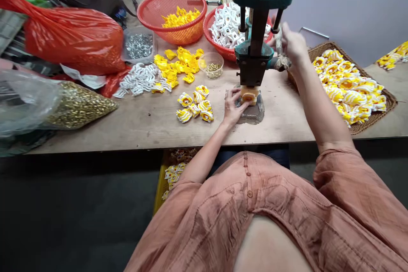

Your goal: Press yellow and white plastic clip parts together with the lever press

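Near the middle of the table stands a green-and-black hand press [255, 46], its ram lowered onto a small pale block [253, 101]. My left hand [234, 104] pinches a small yellow-and-white plastic piece [248, 97] at the block, thumb in front and fingers at the left. Part of the piece is hidden by my fingers and the press. My right hand [295, 44] is wrapped round the press lever [280, 46] at the press's right side. Left of my left hand lies a small group of yellow-and-white striped pieces [194, 108].
Behind are a red basket [148, 10] of yellow parts and another red basket [219, 52] of white parts. A clear cup [219, 58] holds brass bits. A wicker tray [390, 101] of striped pieces sits right; bags, including a red one [79, 36], lie left.
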The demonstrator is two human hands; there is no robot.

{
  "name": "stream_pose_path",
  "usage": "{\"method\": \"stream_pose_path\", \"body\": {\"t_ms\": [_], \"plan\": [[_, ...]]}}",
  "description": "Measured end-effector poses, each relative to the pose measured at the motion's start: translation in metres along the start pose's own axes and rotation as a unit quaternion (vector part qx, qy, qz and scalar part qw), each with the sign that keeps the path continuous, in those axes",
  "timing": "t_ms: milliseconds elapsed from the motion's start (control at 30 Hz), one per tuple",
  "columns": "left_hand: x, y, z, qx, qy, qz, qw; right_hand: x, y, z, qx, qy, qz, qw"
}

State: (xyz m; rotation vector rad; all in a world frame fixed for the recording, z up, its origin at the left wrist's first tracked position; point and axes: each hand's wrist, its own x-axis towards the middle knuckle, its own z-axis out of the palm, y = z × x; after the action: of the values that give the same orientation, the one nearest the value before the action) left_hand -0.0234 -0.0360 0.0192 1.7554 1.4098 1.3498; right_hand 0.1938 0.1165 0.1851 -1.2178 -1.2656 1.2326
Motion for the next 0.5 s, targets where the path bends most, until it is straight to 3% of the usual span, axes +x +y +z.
{"method": "stream_pose_path", "body": {"t_ms": [67,133,300,367,500], "plan": [[0.005,0.003,0.002,0.01,0.003,-0.006,1.0,-0.007,0.032,-0.006,0.014,0.041,0.019,0.999],[0.008,0.004,0.001,0.001,0.004,-0.018,1.0,-0.022,0.054,-0.016,-0.019,0.03,-0.009,0.999],[0.008,0.013,0.003,-0.037,0.028,-0.058,0.997,-0.073,0.078,-0.036,-0.104,0.016,-0.107,0.989],[0.005,0.022,0.006,-0.032,0.04,-0.057,0.997,-0.098,0.088,-0.029,-0.119,-0.002,-0.128,0.985],[-0.01,0.04,0.0,-0.028,0.033,-0.043,0.998,-0.152,0.108,0.005,-0.124,-0.087,-0.152,0.977]]}}
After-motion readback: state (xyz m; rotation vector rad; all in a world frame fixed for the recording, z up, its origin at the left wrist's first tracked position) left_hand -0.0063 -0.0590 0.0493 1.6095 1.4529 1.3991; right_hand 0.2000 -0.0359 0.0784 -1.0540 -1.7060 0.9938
